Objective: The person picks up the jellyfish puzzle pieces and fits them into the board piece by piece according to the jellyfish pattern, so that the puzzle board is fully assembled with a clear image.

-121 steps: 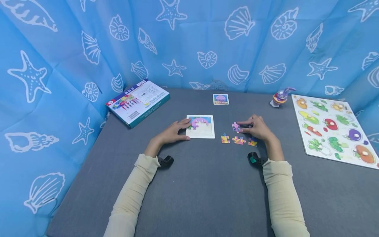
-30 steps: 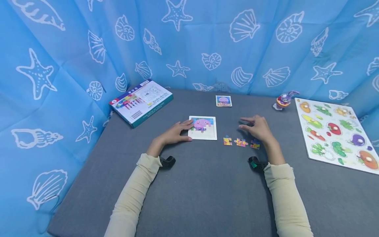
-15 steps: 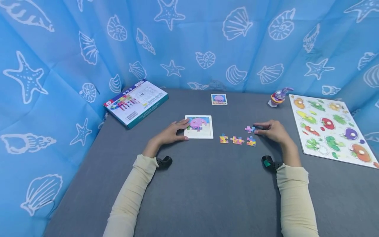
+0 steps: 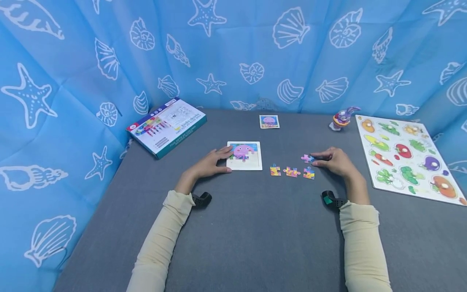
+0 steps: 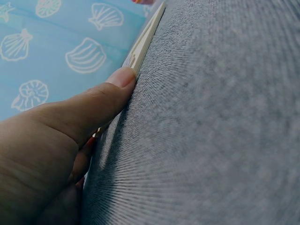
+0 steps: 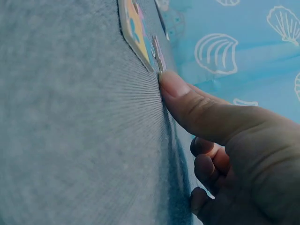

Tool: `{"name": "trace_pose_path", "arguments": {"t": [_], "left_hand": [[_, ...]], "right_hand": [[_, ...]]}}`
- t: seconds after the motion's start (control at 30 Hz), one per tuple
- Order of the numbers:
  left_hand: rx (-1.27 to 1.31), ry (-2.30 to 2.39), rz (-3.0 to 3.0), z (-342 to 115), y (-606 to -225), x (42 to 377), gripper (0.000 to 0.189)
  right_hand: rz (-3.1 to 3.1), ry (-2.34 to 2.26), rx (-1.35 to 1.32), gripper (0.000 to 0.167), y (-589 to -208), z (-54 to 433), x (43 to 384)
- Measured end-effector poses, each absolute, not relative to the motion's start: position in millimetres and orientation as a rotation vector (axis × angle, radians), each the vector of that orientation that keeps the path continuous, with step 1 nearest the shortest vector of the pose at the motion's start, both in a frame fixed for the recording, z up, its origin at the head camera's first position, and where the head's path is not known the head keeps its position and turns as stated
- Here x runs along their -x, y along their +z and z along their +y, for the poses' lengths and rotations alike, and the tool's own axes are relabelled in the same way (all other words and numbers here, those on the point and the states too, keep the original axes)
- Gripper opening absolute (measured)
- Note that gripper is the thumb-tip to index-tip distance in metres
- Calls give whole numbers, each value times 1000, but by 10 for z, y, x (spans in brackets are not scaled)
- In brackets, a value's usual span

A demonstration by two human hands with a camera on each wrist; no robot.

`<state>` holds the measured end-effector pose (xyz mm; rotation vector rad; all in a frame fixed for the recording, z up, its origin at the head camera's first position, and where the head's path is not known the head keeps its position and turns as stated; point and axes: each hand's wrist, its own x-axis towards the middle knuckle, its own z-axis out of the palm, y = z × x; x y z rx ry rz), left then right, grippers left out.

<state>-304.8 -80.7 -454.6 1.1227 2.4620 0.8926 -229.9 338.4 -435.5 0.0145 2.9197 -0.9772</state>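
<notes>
In the head view, a white puzzle tray (image 4: 249, 166) with part of a pink octopus picture lies flat on the table. My left hand (image 4: 209, 164) rests at its left side, fingers extended onto the upper left edge and thumb against the lower left; the left wrist view shows that thumb (image 5: 105, 96) touching the tray's edge. My right hand (image 4: 335, 160) pinches a pink-and-blue puzzle piece (image 4: 306, 158) at its right side, low at the table. Below it lie a yellow piece (image 4: 275, 170), a pink-and-yellow piece (image 4: 292, 172) and a yellow-and-blue piece (image 4: 309, 173).
Behind the tray lies a small octopus picture card (image 4: 269, 121). A flat box (image 4: 168, 127) is at the back left. At the right are a small purple figurine (image 4: 343, 118) and a vegetable peg board (image 4: 397, 188). A blue shell-patterned curtain (image 4: 233, 48) hangs behind the table.
The purple piece my right hand held earlier now sits in the tray. My right hand has moved right and pinches the pink-and-blue piece. The left hand stays at the tray.
</notes>
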Motion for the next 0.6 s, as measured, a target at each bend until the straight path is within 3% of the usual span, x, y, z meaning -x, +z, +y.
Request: {"name": "trace_pose_path", "arguments": {"t": [0.6], "left_hand": [[-1136, 892, 2470, -807, -4551, 3047, 70]], "right_hand": [[3088, -995, 158, 29, -4388, 3233, 2359]]}}
